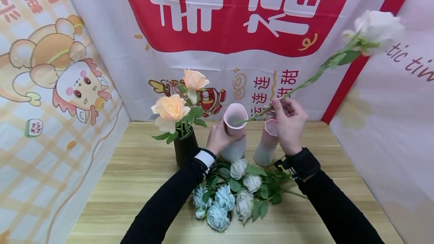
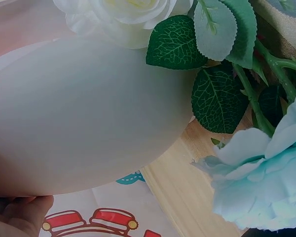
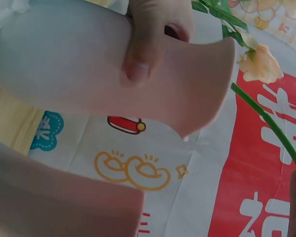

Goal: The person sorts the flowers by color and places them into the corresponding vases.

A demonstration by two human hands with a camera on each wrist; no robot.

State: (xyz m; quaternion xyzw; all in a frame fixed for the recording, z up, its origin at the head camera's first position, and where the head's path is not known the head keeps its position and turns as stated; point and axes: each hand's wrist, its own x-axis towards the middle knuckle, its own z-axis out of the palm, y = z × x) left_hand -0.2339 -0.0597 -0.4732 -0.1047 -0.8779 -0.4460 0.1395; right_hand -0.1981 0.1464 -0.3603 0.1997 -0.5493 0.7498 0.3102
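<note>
While loose flowers (image 1: pixel 252 183) front the held vase (image 1: pixel 234 151), a black vase (image 1: pixel 184 148) flanks it.

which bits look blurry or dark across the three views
Head view: bright overall, though the raised white rose looks slightly soft; left wrist view: duller, yet the dark green leaf shows crisp veins; right wrist view: dim and hazy, with the lower-left vase shaded and soft-edged.

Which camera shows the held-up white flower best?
The head view: it shows the held flower from bloom to stem tip. The right wrist view shows only its lower stem; the left wrist view, none.
</note>
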